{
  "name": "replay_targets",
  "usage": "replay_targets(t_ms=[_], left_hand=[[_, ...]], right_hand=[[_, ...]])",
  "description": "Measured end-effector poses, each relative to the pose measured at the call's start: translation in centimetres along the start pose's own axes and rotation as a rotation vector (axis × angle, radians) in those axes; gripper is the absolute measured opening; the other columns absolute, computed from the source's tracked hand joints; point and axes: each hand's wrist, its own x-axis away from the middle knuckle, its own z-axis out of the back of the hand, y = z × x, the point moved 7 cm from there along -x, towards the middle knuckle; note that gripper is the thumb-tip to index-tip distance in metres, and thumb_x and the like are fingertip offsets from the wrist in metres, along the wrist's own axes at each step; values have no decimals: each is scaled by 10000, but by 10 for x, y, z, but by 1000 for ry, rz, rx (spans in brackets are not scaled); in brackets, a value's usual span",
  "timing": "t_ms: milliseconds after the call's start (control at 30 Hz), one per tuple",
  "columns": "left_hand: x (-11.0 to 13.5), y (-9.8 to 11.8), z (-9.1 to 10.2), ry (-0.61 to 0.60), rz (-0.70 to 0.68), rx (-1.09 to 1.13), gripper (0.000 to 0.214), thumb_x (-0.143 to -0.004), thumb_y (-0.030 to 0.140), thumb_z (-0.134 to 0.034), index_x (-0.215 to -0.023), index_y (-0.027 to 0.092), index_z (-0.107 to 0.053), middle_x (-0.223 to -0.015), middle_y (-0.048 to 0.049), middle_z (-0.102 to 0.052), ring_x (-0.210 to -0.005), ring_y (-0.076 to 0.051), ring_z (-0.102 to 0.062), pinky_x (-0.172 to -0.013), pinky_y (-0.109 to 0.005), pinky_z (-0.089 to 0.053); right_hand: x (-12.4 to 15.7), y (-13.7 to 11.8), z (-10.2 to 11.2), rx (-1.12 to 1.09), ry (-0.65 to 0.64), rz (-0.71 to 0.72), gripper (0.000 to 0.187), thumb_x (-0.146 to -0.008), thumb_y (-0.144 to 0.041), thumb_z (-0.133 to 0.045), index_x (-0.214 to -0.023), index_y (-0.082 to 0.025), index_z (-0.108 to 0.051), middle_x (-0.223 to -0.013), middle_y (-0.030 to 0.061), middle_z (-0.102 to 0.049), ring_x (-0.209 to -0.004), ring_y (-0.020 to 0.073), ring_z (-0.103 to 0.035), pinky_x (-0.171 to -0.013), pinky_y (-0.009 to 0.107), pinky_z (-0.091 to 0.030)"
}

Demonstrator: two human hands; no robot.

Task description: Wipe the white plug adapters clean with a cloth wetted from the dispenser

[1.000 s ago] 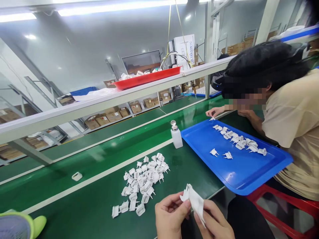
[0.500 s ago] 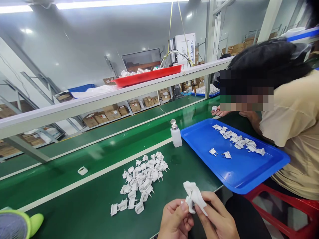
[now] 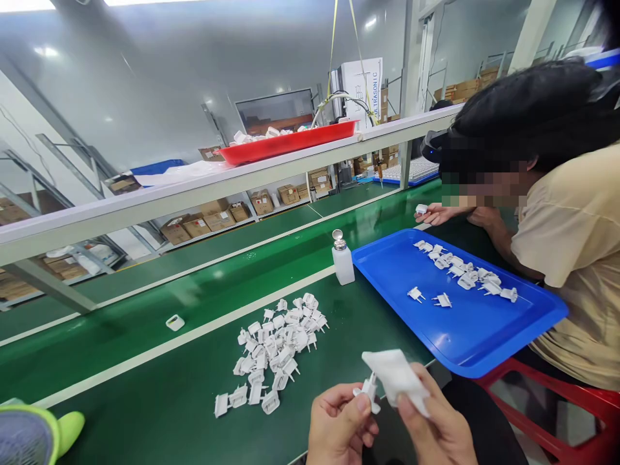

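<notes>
Between the thumb and fingers of my left hand (image 3: 341,423) is a white two-pin plug part (image 3: 369,391), its pins pointing up. My right hand (image 3: 436,420) pinches a folded white cloth (image 3: 394,374) beside the plug part, close to its pins. Whether the cloth touches the pins I cannot tell. Beyond my hands, to the left, lies a loose pile of similar white plug parts (image 3: 283,342) on the green work surface (image 3: 159,413).
A white pump bottle (image 3: 343,261) stands beside a blue tray (image 3: 465,342) holding several plug parts. A co-worker (image 3: 571,213) leans over at the right, holding a white piece. One white piece (image 3: 175,322) lies on the green belt. A green-rimmed fan (image 3: 51,429) is at lower left; a red tray (image 3: 290,143) sits on the shelf.
My right hand has moved slightly right with the cloth, away from the plug part, so more of the part shows. The white piece on the belt has shifted right.
</notes>
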Motion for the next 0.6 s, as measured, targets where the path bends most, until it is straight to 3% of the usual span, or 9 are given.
replay_targets(t_ms=[100,133,200,333,500,600], left_hand=[[1,-7,0,-91,148,92,444,-458,386,-1039,-679,95,-786,-526,-13,-648,-440,-49,-570,-431,-115,-402],[2,-8,1,-105,179,123,419,-480,359,-1037,-681,96,-781,-547,-14,-661,-463,-49,-581,-458,-114,-428],[2,-11,3,-114,228,186,390,-496,329,-1037,-672,102,-772,-594,-30,-703,-490,-53,-597,-489,-116,-464],[3,-16,3,-132,298,252,409,-494,350,-1035,-678,99,-771,-613,-56,-729,-483,-59,-591,-480,-120,-474],[5,-11,1,-110,249,202,384,-522,330,-1028,-666,106,-751,-598,-30,-702,-498,-61,-588,-496,-129,-482],[4,-10,4,-61,216,201,373,-516,292,-1030,-671,102,-749,-594,-24,-697,-507,-73,-604,-509,-143,-504]], right_hand=[[-2,-32,-13,327,-296,398,419,-965,-54,-512,-1308,-222,-683,-1012,92,-650,-839,183,-651,-737,292,-581],[-2,-36,-14,425,-324,475,510,-949,-13,-495,-1404,-209,-617,-1039,102,-651,-868,187,-656,-766,298,-586],[-3,-38,-10,577,-255,524,574,-934,23,-476,-1463,-185,-555,-1077,117,-640,-910,188,-659,-781,287,-585],[-6,-34,-5,619,-170,428,426,-960,-8,-470,-1325,-157,-629,-1069,119,-604,-905,179,-663,-729,246,-588],[-4,-57,-12,823,-169,747,318,-917,20,-500,-1155,-104,-671,-967,127,-671,-836,213,-677,-717,297,-581],[-7,-63,-18,835,-194,774,269,-917,15,-505,-1078,-112,-679,-907,114,-692,-739,199,-667,-675,298,-575]])
